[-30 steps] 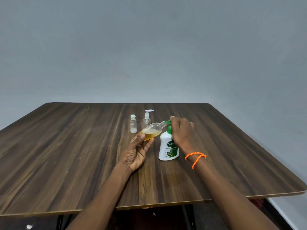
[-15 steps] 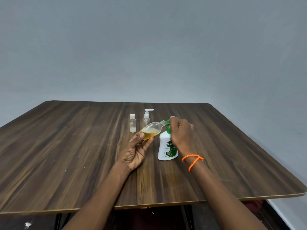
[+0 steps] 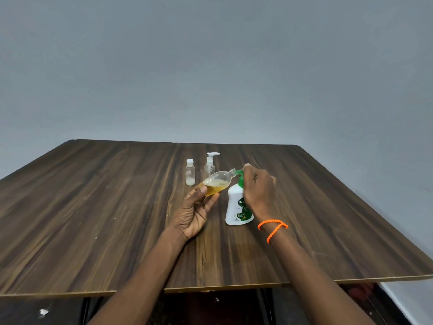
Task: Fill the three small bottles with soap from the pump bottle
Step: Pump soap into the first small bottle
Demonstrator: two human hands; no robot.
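Wooden worktop (image 3: 117, 219) carries the pump bottle (image 3: 237, 207); my right hand (image 3: 257, 188) presses its green pump while my left hand (image 3: 194, 212) grips a tilted, half-filled bottle (image 3: 219, 182) at the spout. Two small bottles (image 3: 190, 172) stand behind.

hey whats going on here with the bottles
A person is filling a small clear bottle with yellow soap. The left hand holds it tilted, its mouth at the green spout of the white pump bottle, while the right hand rests on the pump. It looks partly full. Two more small bottles stand upright behind on the table.
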